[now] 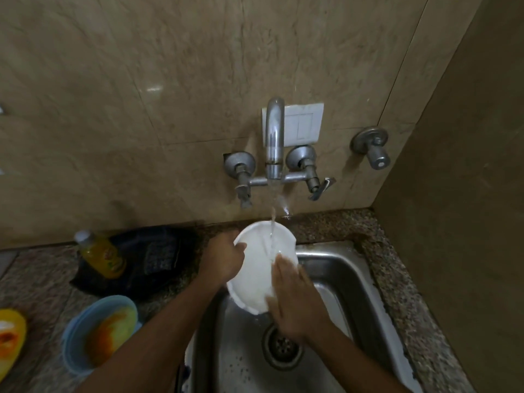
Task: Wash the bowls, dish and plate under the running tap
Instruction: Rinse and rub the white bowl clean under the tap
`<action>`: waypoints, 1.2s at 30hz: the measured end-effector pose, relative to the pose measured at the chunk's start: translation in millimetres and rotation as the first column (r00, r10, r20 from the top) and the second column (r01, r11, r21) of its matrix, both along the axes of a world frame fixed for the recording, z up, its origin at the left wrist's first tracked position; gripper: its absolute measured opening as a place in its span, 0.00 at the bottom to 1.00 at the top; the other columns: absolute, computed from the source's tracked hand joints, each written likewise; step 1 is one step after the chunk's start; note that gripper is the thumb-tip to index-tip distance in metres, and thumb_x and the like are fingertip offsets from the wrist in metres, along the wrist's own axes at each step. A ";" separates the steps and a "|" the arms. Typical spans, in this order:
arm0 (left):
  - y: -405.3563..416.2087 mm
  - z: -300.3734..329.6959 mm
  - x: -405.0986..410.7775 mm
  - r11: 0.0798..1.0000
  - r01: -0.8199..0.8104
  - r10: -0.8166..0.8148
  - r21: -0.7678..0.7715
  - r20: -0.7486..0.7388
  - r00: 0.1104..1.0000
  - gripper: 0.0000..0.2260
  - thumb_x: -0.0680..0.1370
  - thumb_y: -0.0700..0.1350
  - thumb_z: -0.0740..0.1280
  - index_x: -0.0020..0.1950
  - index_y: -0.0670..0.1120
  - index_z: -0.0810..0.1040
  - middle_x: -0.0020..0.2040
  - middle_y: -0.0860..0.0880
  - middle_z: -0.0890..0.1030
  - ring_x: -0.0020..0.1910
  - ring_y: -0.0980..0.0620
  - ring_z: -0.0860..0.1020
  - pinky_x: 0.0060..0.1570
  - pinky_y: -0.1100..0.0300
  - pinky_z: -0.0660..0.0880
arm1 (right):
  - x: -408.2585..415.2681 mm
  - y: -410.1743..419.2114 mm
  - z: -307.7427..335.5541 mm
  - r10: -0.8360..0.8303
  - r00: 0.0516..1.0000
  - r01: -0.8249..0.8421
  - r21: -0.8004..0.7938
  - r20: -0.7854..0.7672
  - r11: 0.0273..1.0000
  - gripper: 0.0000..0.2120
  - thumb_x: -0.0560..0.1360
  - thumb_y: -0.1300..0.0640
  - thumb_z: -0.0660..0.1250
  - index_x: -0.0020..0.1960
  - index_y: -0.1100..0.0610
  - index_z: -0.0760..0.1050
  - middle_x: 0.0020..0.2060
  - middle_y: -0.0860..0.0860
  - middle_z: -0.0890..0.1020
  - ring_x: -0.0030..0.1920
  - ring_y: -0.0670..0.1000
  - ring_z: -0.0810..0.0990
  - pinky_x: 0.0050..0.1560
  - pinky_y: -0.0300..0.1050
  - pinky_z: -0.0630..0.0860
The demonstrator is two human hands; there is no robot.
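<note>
Two hands are busy at the sink [354, 268]. The left hand [224, 260] holds the white plate [255, 268] by its left edge, with its fingers curled round the rim. The right hand [295, 302] lies flat on the plate's face, fingers straight and close together, and it looks like it is rubbing. The plate is tipped up over the sink, right under the tap [274, 137], and the water [272, 222] runs down onto it. So the step in hand looks like washing the plate. On the tabletop [37, 279] to the left wait a blue bowl [99, 333] with orange mess inside and a yellow dish [11, 338], both still dirty. A yellow bottle [100, 255] stands behind them. Next, the plate likely needs turning to rinse its back, then a safe place to rest. Wet plates are slippery, so a firm hold matters.
</note>
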State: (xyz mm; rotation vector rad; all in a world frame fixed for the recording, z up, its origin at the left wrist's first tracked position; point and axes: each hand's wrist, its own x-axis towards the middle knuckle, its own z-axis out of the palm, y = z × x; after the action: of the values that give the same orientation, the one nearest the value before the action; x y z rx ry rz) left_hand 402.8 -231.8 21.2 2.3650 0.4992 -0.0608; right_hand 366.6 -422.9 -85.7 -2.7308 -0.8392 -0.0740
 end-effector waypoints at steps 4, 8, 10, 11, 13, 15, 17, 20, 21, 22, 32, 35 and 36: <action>-4.4 7.7 6.8 0.999 -0.006 0.010 -0.054 0.067 0.998 0.09 0.79 0.46 0.67 0.57 0.47 0.82 0.54 0.46 0.83 0.53 0.44 0.81 0.57 0.51 0.78 | 6.2 13.2 7.9 -0.113 0.993 0.112 0.045 0.019 0.993 0.35 0.82 0.43 0.52 0.79 0.63 0.50 0.79 0.58 0.50 0.80 0.55 0.47 0.78 0.55 0.47; 4.1 0.8 -0.3 0.996 -0.036 0.042 -0.077 0.071 0.997 0.10 0.79 0.45 0.67 0.58 0.46 0.82 0.54 0.45 0.84 0.54 0.44 0.81 0.56 0.53 0.77 | -12.1 -1.0 1.4 0.022 1.000 -0.023 0.037 0.013 0.999 0.33 0.82 0.43 0.52 0.79 0.63 0.56 0.78 0.59 0.55 0.79 0.57 0.55 0.76 0.56 0.56; 1.5 -3.1 -0.4 0.994 -0.052 0.061 -0.092 0.097 0.993 0.11 0.79 0.45 0.67 0.60 0.46 0.82 0.55 0.45 0.83 0.55 0.44 0.81 0.57 0.53 0.77 | 0.5 5.1 3.7 -0.079 0.997 0.079 0.009 0.009 0.997 0.34 0.82 0.41 0.48 0.79 0.63 0.53 0.79 0.59 0.53 0.79 0.57 0.53 0.79 0.54 0.48; -0.7 -2.3 2.1 0.993 -0.057 0.069 -0.102 0.122 0.990 0.11 0.79 0.44 0.67 0.60 0.46 0.82 0.55 0.45 0.84 0.55 0.44 0.81 0.57 0.54 0.76 | 0.5 12.2 5.3 -0.106 0.994 0.106 0.026 -0.012 0.994 0.34 0.82 0.41 0.47 0.79 0.63 0.51 0.79 0.59 0.51 0.79 0.56 0.51 0.79 0.53 0.46; -4.4 2.4 7.8 0.990 -0.051 0.073 -0.134 0.167 0.983 0.11 0.79 0.43 0.67 0.60 0.45 0.82 0.54 0.45 0.84 0.53 0.45 0.81 0.54 0.57 0.75 | -8.0 21.3 5.5 -0.044 0.997 0.049 0.081 -0.062 0.995 0.33 0.83 0.42 0.47 0.80 0.62 0.49 0.79 0.58 0.49 0.80 0.55 0.47 0.79 0.53 0.49; -5.8 3.9 9.0 0.983 -0.054 0.085 -0.173 0.180 0.980 0.11 0.79 0.43 0.67 0.59 0.45 0.83 0.53 0.45 0.84 0.52 0.46 0.81 0.51 0.59 0.74 | -15.1 14.5 10.1 0.091 0.993 -0.081 0.121 -0.078 0.989 0.31 0.83 0.45 0.50 0.80 0.61 0.52 0.79 0.57 0.52 0.79 0.54 0.51 0.77 0.53 0.56; -5.7 1.2 7.8 0.978 -0.072 0.107 -0.193 0.179 0.978 0.10 0.78 0.43 0.68 0.58 0.45 0.83 0.52 0.45 0.84 0.51 0.46 0.81 0.51 0.58 0.75 | -11.0 10.0 16.4 0.134 0.988 -0.119 0.157 -0.082 0.980 0.30 0.82 0.47 0.52 0.79 0.60 0.54 0.79 0.54 0.53 0.79 0.53 0.52 0.76 0.54 0.58; -9.4 -3.4 8.9 0.971 -0.074 0.117 -0.227 0.179 0.977 0.08 0.78 0.42 0.68 0.55 0.44 0.84 0.48 0.46 0.84 0.48 0.46 0.81 0.48 0.57 0.75 | -19.8 20.5 26.2 0.199 0.964 -0.159 0.217 -0.177 0.963 0.32 0.81 0.51 0.55 0.81 0.53 0.46 0.79 0.44 0.44 0.79 0.43 0.42 0.77 0.44 0.43; -10.5 -3.3 8.5 0.966 -0.072 0.120 -0.250 0.181 0.976 0.07 0.77 0.42 0.68 0.54 0.44 0.83 0.46 0.47 0.84 0.47 0.47 0.81 0.47 0.56 0.76 | -24.1 19.7 27.6 0.232 0.951 -0.182 0.232 -0.206 0.955 0.34 0.80 0.53 0.57 0.81 0.50 0.45 0.79 0.42 0.43 0.78 0.40 0.41 0.77 0.41 0.40; -12.2 -3.6 6.8 0.959 -0.076 0.130 -0.275 0.184 0.974 0.07 0.77 0.41 0.69 0.54 0.44 0.83 0.45 0.48 0.83 0.46 0.47 0.81 0.47 0.57 0.75 | -23.8 12.3 28.7 0.257 0.946 -0.210 0.231 -0.198 0.950 0.35 0.79 0.54 0.59 0.81 0.49 0.45 0.79 0.41 0.44 0.78 0.40 0.42 0.77 0.41 0.41; -23.0 -2.0 15.9 0.920 -0.079 0.156 -0.383 0.174 0.972 0.06 0.78 0.42 0.69 0.53 0.46 0.83 0.45 0.50 0.82 0.45 0.50 0.79 0.47 0.58 0.74 | -12.3 -12.9 29.4 0.248 0.966 -0.233 0.165 -0.076 0.958 0.34 0.75 0.53 0.62 0.80 0.53 0.55 0.79 0.48 0.56 0.79 0.47 0.52 0.77 0.50 0.53; -27.0 -8.4 11.6 0.879 -0.091 0.185 -0.469 0.160 0.970 0.09 0.78 0.40 0.68 0.56 0.46 0.83 0.48 0.49 0.83 0.46 0.50 0.80 0.47 0.59 0.72 | 8.3 -39.6 43.1 0.192 0.981 -0.192 0.000 -0.032 0.981 0.34 0.73 0.48 0.56 0.78 0.49 0.59 0.78 0.45 0.60 0.78 0.48 0.55 0.78 0.54 0.53; -28.6 -9.0 14.0 0.868 -0.098 0.198 -0.487 0.157 0.968 0.09 0.78 0.39 0.67 0.56 0.46 0.83 0.48 0.49 0.83 0.46 0.50 0.80 0.47 0.59 0.72 | 4.7 -34.0 44.4 0.169 0.984 -0.169 0.005 -0.061 0.986 0.35 0.72 0.48 0.56 0.79 0.50 0.58 0.78 0.46 0.59 0.79 0.49 0.54 0.78 0.54 0.52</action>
State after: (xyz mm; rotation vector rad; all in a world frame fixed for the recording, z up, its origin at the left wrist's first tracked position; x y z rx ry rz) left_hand 416.9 -260.4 12.1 1.8182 0.4994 0.1167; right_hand 371.3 -456.9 -41.3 -2.6353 -1.0487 0.0448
